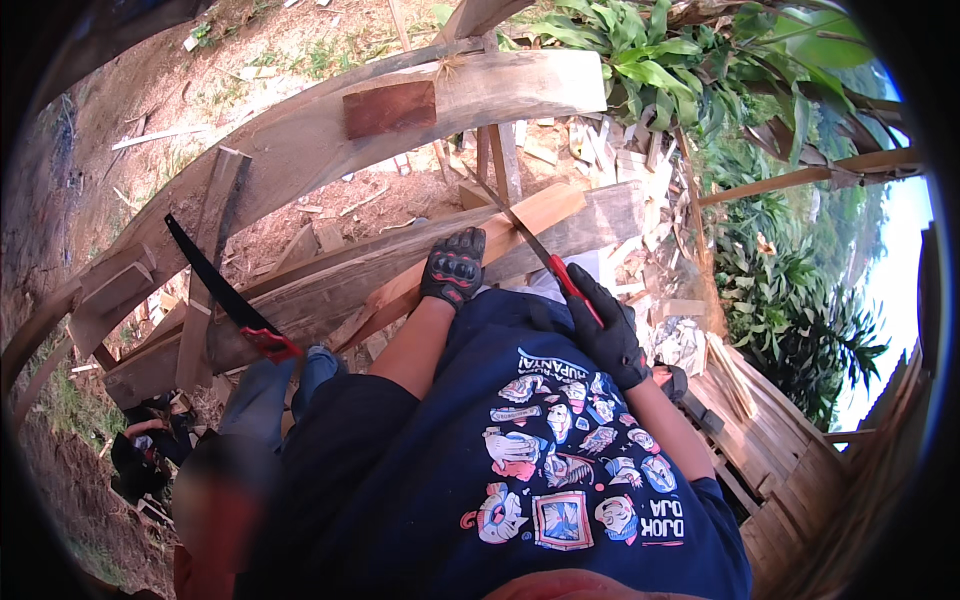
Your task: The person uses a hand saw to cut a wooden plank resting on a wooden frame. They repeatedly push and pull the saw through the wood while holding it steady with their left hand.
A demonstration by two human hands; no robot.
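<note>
My right hand (606, 325), in a black glove, grips a handsaw (562, 272) by its red handle. The saw's narrow blade lies across a light wooden board (548, 212) near the board's far right end. My left hand (456, 268), also gloved in black with red trim, presses on this board to the left of the blade, its fingers curled over the wood. Beneath the board runs a long, weathered grey plank (612, 218).
A second handsaw (215, 283), black-bladed and red-handled, slants across the planks at left, close to another person's jeans (258, 405). Beyond stands a thick beam (535, 88) with a reddish block (390, 110) on it. Offcuts litter the ground; planks (770, 425) lie at right.
</note>
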